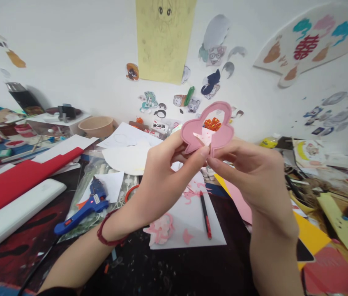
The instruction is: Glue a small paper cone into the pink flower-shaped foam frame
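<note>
Between my two hands, raised above the table, is a pink foam cutout (192,130) with a looped outline and an opening in its middle. A small white piece with pink spots (203,136) shows inside its lower part. My left hand (174,164) pinches the cutout's lower edge between thumb and fingers. From the other side, my right hand (238,164) pinches the lower right edge, its thumb close to the left one. Below lies a white paper sheet (192,238) bearing pink scraps (161,228) and a black pen with a red end (205,216).
A blue hot glue gun (81,211) rests at left on a plastic bag. Nearby are a white long device (22,209) and red card (26,174). A beige bowl (96,126) stands behind. Yellow card (312,236) and a pink booklet (330,271) lie at right. Drawings cover the wall.
</note>
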`<action>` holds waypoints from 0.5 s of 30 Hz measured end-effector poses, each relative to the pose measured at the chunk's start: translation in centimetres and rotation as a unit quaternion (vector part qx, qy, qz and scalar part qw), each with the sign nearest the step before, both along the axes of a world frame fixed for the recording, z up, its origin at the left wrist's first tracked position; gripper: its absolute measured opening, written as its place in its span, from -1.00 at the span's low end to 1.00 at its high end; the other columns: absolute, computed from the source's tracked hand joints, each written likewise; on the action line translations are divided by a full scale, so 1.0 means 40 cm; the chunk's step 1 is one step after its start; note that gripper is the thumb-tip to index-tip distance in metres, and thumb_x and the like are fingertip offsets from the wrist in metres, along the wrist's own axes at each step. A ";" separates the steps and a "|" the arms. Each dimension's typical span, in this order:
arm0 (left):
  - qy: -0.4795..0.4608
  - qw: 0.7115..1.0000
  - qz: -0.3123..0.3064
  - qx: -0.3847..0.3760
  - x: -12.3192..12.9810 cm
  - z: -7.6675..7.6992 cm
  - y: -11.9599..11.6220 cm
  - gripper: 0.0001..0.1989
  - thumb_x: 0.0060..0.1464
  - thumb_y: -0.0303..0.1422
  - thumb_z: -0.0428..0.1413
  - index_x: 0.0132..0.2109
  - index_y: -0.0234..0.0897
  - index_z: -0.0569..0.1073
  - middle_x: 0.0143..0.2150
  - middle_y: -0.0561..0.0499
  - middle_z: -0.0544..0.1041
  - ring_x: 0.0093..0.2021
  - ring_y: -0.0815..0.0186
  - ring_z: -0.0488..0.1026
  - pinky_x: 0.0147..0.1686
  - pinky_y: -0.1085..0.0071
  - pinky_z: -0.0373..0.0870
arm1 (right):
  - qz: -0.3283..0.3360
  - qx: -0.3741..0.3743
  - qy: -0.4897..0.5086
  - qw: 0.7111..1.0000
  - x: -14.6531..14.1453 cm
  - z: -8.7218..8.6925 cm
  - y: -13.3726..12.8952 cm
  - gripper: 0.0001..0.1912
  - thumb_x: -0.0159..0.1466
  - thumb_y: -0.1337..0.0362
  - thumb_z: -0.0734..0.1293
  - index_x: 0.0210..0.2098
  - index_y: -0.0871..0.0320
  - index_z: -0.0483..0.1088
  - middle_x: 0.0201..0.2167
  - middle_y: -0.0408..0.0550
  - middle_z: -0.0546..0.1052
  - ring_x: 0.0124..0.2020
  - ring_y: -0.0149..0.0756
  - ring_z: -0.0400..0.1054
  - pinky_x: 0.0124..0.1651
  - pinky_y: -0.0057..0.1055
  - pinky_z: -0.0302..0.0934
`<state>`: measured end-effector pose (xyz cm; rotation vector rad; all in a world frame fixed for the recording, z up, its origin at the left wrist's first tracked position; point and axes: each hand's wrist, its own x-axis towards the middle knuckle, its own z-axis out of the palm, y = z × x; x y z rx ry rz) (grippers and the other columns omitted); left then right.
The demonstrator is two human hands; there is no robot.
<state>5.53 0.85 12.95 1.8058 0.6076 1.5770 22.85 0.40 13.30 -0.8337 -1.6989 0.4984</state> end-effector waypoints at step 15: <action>-0.026 0.996 -0.050 -0.068 0.001 0.005 0.015 -0.85 0.21 -0.36 0.19 -0.33 -0.30 0.46 -0.44 0.12 0.48 -0.42 0.50 0.42 -0.42 0.57 0.38 | 0.039 -0.072 -0.007 0.997 0.012 0.000 0.010 -0.92 0.20 0.33 0.47 -0.28 0.06 0.57 -0.30 -0.13 0.60 -0.26 -0.34 0.46 -0.21 -0.37 0.37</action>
